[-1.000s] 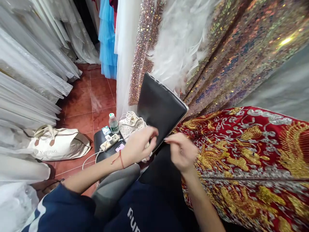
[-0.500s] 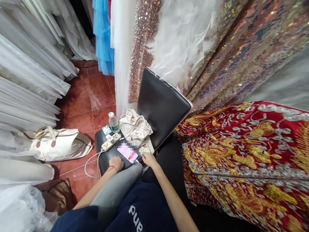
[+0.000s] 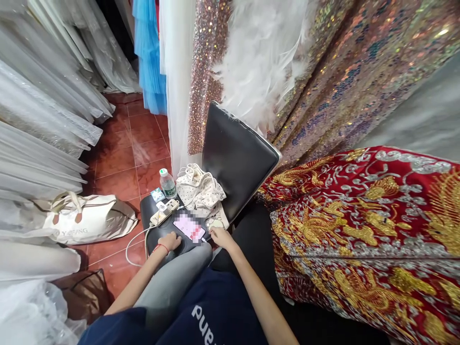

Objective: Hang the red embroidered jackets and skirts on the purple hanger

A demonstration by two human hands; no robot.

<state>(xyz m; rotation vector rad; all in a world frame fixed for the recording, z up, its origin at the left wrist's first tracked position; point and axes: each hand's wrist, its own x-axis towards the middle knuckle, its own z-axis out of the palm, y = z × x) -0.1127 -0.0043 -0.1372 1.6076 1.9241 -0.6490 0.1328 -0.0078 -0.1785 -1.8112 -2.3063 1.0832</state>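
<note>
Left hand: the left hand (image 3: 169,240) is laid on the front edge of the black chair seat (image 3: 153,206), at about 8 o'clock from the phone; its fingers (image 3: 176,236) are curled loosely downward and nothing is pinched. A red string is seen at the wrist.
Right hand: the right hand (image 3: 220,236) is set at about 4 o'clock from the phone, just beside its near corner; whether the fingers are pressed onto the phone or only onto the seat cannot be told.
Phone: the phone (image 3: 189,227) is lying flat on the seat with its screen lit, between the two hands.
Long axis: the phone's length is run from 10 o'clock to 4 o'clock, so the near short end is pointed toward the right hand.
Nearer hand: the right hand is judged the nearer, almost touching; the left is placed a little apart.
Behind the phone: a power strip (image 3: 164,212) with a white cable is found at 10 o'clock, a water bottle (image 3: 167,183) farther back, and a spotted cloth bag (image 3: 200,190) at 12 o'clock, against the chair back (image 3: 237,158).
Surroundings: a red and gold embroidered garment (image 3: 362,230) is spread at 3 o'clock; a white tote bag (image 3: 86,219) is lying on the tiled floor (image 3: 122,143) at 9 o'clock.
</note>
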